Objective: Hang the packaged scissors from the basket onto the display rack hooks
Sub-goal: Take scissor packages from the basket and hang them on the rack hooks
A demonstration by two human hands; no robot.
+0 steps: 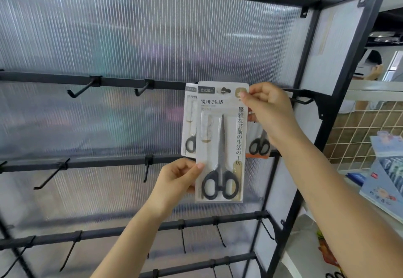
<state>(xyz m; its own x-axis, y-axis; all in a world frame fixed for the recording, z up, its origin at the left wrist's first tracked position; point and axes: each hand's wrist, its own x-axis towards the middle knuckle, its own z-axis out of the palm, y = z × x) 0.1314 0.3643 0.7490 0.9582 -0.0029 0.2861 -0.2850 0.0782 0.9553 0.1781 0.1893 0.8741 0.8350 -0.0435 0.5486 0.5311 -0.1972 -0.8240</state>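
Note:
A packaged pair of black-handled scissors (221,142) on a white card is held up against the top rail of the display rack (122,82). My right hand (269,107) pinches the card's upper right corner. My left hand (176,179) pinches its lower left edge. The card's hang hole sits level with the rail. Behind it hangs another scissors package (189,123) on the left, and a further one with an orange base (259,144) on the right, partly hidden by my right hand.
Bare black hooks (82,90) stick out from the top rail to the left, and more line the lower rails (52,174). A white wire grid (357,134) and colourful books (386,168) stand at right. A person stands in the far right background.

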